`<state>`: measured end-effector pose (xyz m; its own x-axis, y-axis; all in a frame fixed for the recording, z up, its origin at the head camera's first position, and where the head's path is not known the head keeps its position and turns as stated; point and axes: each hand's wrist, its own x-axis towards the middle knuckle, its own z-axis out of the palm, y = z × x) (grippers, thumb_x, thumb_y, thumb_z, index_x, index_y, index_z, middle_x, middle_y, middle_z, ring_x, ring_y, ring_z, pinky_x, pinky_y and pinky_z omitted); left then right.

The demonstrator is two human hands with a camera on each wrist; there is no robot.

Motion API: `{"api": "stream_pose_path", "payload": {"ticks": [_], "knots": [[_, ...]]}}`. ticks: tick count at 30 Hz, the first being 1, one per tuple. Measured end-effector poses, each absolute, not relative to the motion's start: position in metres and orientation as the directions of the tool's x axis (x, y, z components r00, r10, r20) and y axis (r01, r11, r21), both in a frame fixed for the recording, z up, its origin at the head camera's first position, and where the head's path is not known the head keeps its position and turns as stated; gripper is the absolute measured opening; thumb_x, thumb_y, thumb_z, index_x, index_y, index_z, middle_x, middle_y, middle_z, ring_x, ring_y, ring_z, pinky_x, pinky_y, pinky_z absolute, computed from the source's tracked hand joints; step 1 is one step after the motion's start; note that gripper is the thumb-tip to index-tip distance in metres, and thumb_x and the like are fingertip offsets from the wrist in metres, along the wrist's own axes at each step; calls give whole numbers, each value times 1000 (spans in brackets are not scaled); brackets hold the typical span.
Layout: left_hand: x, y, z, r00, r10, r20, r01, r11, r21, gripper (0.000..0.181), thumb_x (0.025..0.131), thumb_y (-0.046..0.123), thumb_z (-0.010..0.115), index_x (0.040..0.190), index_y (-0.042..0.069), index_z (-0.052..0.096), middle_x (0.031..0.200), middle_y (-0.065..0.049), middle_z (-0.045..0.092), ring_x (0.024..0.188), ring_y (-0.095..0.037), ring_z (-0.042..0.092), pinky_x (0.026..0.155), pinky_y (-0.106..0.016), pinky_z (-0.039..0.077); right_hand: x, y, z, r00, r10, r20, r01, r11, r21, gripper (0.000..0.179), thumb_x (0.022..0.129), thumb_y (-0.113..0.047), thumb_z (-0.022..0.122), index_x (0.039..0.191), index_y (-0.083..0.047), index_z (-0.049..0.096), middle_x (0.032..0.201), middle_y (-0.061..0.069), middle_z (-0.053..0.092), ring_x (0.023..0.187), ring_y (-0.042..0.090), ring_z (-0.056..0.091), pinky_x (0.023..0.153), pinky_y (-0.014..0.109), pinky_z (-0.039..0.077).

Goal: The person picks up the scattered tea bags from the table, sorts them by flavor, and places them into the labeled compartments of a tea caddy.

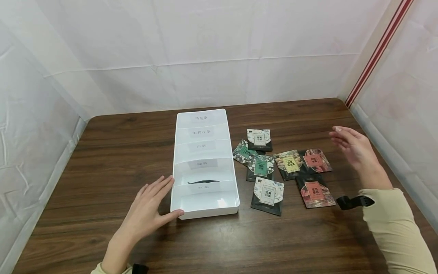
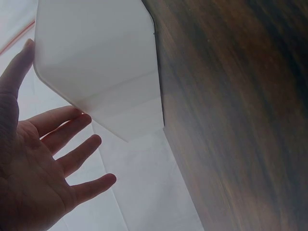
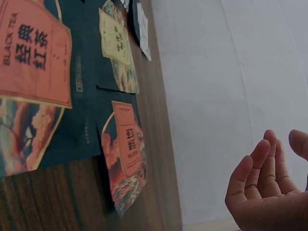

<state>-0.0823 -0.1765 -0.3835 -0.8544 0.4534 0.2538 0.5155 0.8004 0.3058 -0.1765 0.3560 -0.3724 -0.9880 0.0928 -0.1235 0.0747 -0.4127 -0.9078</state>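
Note:
My left hand [image 1: 149, 210] lies spread along the left side of a white divided box [image 1: 208, 215]. Its thumb is at the near corner, and in the left wrist view fingertips [image 2: 84, 118] meet the box wall. A dark edge of something thin [image 1: 203, 181] shows inside one compartment. Over the table's right side, my right hand [image 1: 354, 146] hovers with loosely bent fingers and holds nothing. Nearest to it are black tea packets with red labels, one farther back [image 1: 315, 160] and one nearer me [image 1: 315, 191]; "BLACK TEA" is readable in the right wrist view.
Beside the red packets lies a yellow-labelled packet [image 1: 290, 164]. Green-labelled packets [image 1: 261, 167] overlap near the box, with white-labelled ones behind [image 1: 259, 139] and in front [image 1: 268, 196]. The box's dividers bear paper labels. White sheeting [image 1: 212, 83] borders the wooden table [image 1: 113, 160].

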Motion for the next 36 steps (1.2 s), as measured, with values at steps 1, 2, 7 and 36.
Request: {"api": "stream_pose_path", "payload": {"ticks": [1, 2, 7, 36], "knots": [[-82, -177, -383, -854, 454, 254, 516, 801, 305, 81, 69, 52, 67, 129, 1, 45, 130, -9, 44, 121, -27, 34, 94, -55, 23, -176, 357, -374, -987, 92, -129, 81, -405, -911, 10, 84, -9, 59, 90, -7, 68, 83, 4, 65, 78, 14, 60, 73, 22, 46], [-82, -177, -384, -854, 454, 254, 516, 800, 305, 81, 69, 52, 67, 129, 1, 45, 130, -9, 44, 121, -28, 34, 94, -55, 23, -176, 357, -376, -987, 90, -136, 89, -397, -913, 10, 84, -9, 59, 90, -8, 68, 83, 4, 65, 79, 13, 60, 73, 22, 46], [-83, -176, -384, -852, 456, 257, 520, 795, 312, 81, 69, 51, 67, 129, 2, 44, 130, -8, 43, 121, -27, 34, 94, -55, 23, -176, 356, -384, -984, 85, -158, 120, -343, -931, 10, 84, -12, 60, 89, -10, 69, 83, 2, 65, 79, 11, 59, 71, 22, 46], [-83, -176, -384, -854, 458, 248, 518, 797, 310, 81, 70, 51, 67, 129, 1, 44, 131, -9, 43, 122, -27, 33, 94, -55, 23, -204, 319, -401, -947, 59, -315, 315, -17, -949, 49, 80, -28, 65, 118, -2, 47, 88, -5, 63, 86, 11, 58, 78, 26, 46]]}}
